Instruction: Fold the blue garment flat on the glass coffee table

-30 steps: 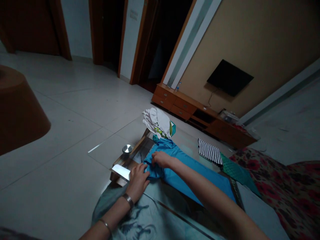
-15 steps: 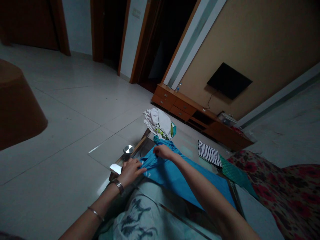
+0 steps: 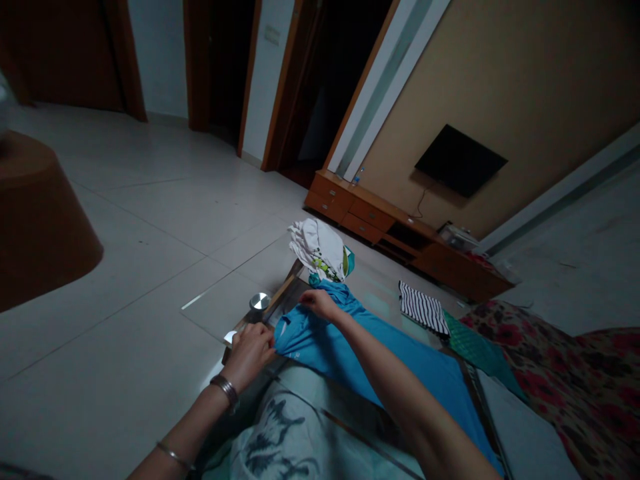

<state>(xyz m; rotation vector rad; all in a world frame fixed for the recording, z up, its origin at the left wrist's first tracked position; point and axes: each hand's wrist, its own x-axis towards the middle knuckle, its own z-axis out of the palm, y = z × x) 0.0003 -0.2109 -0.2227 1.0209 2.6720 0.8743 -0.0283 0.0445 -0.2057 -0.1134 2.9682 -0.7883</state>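
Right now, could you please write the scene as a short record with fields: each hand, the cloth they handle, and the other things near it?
left hand: grips the near edge of the blue garment, a bracelet on the wrist
right hand: pinches the blue garment at its far edge
blue garment: spread flat on the glass table
white clothes pile: beyond the garment
striped cloth: folded, to the right
round metal thing: on the table
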